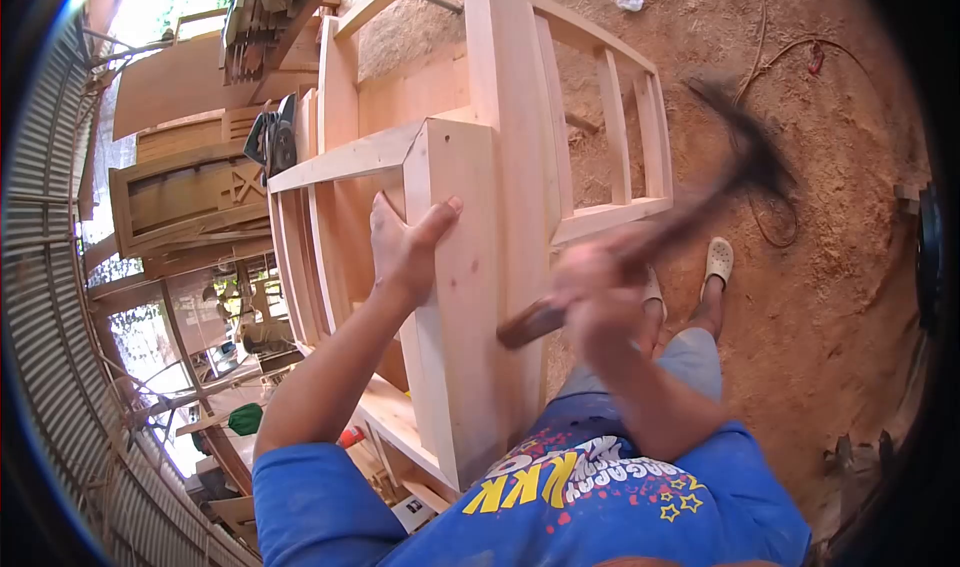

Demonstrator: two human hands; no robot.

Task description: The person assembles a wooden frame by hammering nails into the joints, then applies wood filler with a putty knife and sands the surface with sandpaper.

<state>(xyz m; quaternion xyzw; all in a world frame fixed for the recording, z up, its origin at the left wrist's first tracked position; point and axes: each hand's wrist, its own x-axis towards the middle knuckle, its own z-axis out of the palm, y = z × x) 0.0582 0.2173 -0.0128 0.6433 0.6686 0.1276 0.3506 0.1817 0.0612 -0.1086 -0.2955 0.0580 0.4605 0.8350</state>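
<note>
My right hand (605,282) is wrapped around the wooden handle of a claw hammer (690,207), both smeared by motion. The hammer's dark head is raised out to the right, over the ground. My left hand (408,242) grips the upper edge of a pale wooden board (465,297) that forms part of a wooden frame (340,157). Its thumb lies on the board's face, and the other fingers are partly hidden behind the edge. A small dark spot shows on the board near its top corner.
A dark power tool (272,139) rests on the frame's far left side. Carved wooden panels (190,192) lean beyond it. Sawdust-strewn dirt ground (820,297) lies to the right, with a cord (765,67) on it. My feet in light clogs (719,259) stand close by.
</note>
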